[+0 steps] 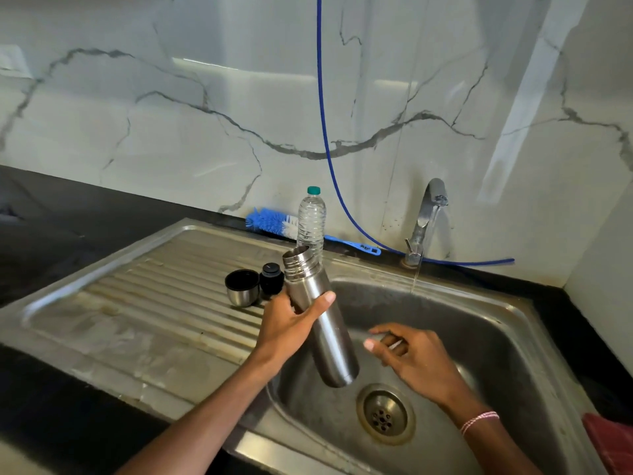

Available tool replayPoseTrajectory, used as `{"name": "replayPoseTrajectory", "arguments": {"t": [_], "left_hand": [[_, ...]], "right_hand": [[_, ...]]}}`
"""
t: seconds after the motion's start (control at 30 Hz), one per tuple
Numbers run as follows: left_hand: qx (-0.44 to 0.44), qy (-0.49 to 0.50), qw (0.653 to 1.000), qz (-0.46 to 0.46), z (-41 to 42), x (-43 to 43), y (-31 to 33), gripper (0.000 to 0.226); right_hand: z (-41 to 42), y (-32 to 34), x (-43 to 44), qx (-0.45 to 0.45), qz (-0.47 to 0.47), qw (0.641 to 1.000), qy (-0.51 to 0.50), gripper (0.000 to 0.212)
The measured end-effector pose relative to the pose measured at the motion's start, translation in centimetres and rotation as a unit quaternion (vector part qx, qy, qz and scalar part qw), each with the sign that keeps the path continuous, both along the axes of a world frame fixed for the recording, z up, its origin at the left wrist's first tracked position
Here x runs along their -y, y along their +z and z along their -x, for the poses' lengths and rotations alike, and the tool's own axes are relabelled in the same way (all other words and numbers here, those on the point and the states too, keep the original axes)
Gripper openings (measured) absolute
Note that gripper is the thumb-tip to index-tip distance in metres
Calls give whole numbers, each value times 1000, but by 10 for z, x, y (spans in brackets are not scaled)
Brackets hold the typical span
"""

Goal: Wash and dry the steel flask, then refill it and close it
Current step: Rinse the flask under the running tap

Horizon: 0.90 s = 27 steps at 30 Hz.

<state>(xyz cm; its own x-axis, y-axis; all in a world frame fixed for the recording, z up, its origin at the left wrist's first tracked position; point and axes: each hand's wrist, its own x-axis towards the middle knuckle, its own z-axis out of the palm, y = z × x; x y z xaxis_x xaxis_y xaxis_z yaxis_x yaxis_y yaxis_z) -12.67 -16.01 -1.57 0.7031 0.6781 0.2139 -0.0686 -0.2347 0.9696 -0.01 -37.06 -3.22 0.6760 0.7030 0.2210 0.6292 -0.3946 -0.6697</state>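
Note:
My left hand (pixel 291 327) grips the steel flask (pixel 329 337) around its upper body, holding it tilted over the sink basin (pixel 479 354) with its open threaded mouth up and to the left. My right hand (pixel 411 358) hovers open over the basin, just right of the flask and not touching it. The flask's steel cup lid (pixel 242 287) and its black stopper (pixel 271 278) stand on the ribbed drainboard (pixel 154 303). A thin stream of water runs from the tap (pixel 426 217) into the basin.
A clear plastic water bottle (pixel 311 221) with a green cap stands behind the flask. A blue bottle brush (pixel 274 222) lies along the wall. A blue hose (pixel 325 132) hangs down the marble wall. A red cloth (pixel 613 443) lies at the right edge. The drain (pixel 385 414) is below my hands.

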Motion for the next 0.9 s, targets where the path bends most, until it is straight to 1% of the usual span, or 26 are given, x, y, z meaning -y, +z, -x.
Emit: {"name": "replayPoseTrajectory", "arguments": {"t": [0.07,0.17,0.27,0.47,0.57,0.63,0.7,0.77,0.8,0.83,0.87,0.9], "left_hand": [[-3,-19,1000,2,-5,-1,2,38],[-16,-64,998,23,-12,2,-4,53],[-12,-102,993,66,-15,7,-5,61],[-6,-116,991,70,-13,11,-3,61],[-2,-131,988,82,-13,12,-1,56],[11,-137,985,103,-11,10,3,62],[37,-140,980,135,-10,4,8,78],[83,-140,972,168,-7,-2,12,88],[112,-130,970,170,-3,-6,15,91],[141,-104,974,142,4,-10,18,91],[166,-65,981,74,14,-16,21,91],[182,-25,983,-26,24,-24,24,93]], "right_hand": [[4,2,-5,-17,-17,1000,16,63],[14,2,-17,-9,-9,999,47,85],[22,1,-26,22,22,997,74,83],[21,0,-26,11,25,997,71,87],[22,-1,-26,10,12,998,63,86],[25,3,-24,-10,-13,999,35,83],[27,10,-21,-49,-63,997,-2,81],[30,21,-20,-61,-125,990,-19,75],[32,28,-19,-55,-147,987,-20,73],[35,35,-19,-39,-155,987,-19,71],[40,44,-21,-20,-156,987,-16,71],[44,52,-22,2,-153,988,-14,72]]}}
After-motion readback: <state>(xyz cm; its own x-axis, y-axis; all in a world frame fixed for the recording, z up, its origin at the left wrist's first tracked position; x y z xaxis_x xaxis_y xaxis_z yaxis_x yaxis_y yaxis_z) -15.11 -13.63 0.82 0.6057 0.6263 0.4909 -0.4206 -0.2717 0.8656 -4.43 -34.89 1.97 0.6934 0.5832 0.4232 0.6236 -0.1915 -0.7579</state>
